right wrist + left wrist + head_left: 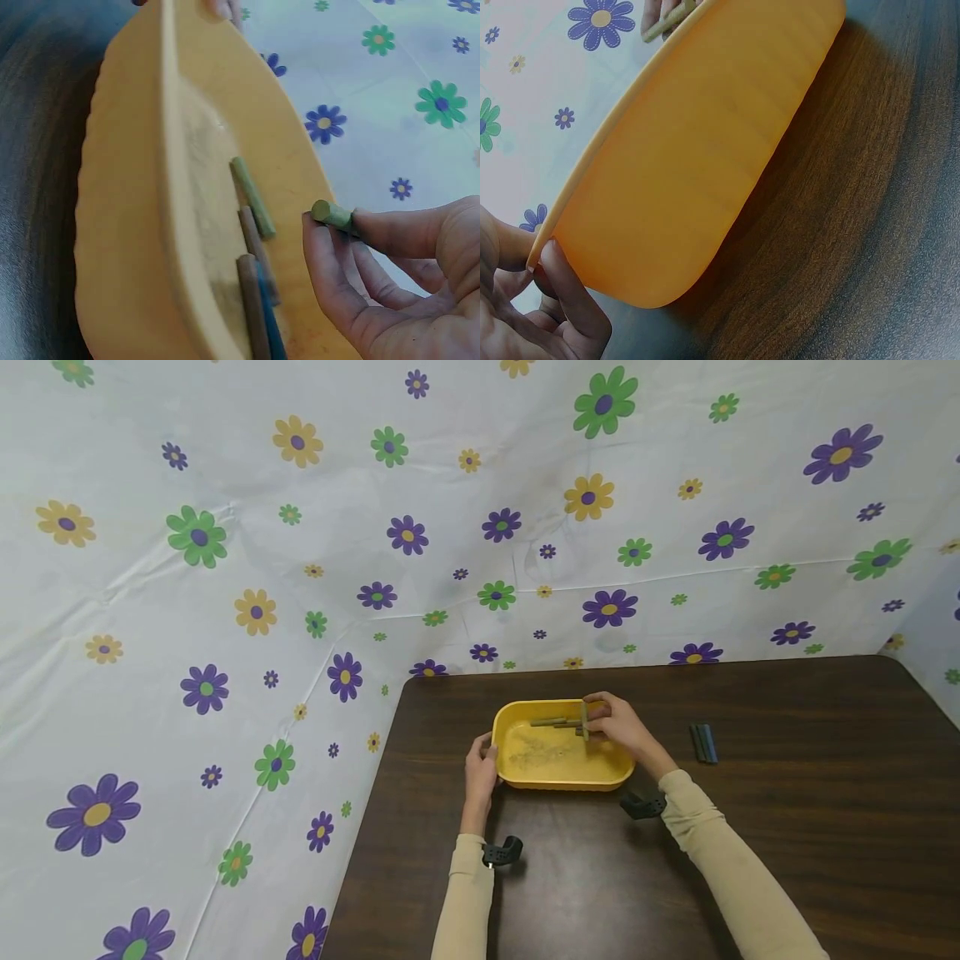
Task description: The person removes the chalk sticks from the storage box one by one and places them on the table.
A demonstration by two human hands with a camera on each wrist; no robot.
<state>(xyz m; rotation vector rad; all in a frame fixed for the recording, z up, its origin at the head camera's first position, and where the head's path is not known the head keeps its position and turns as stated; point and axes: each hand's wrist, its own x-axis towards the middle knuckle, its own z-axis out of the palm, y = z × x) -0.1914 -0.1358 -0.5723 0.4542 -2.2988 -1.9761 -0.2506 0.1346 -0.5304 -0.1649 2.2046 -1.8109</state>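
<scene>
A yellow plastic tray (540, 762) rests on the table. My left hand (481, 770) pinches its rim at the left end, with the thumb and fingers on either side in the left wrist view. Over the tray's right part, my right hand (621, 725) holds a green chalk stick (334, 215) between thumb and fingertips. Inside the tray, in the right wrist view, lie another green chalk stick (253, 196), two brown ones (253, 304) and a blue one (273, 322), partly hidden. Chalky dust marks the tray's floor.
To the right of the tray, dark chalk sticks (698, 743), one of them bluish, lie side by side on the dark wood-grain table (810, 810). A white flowered sheet (465, 510) hangs behind the table and along its left side.
</scene>
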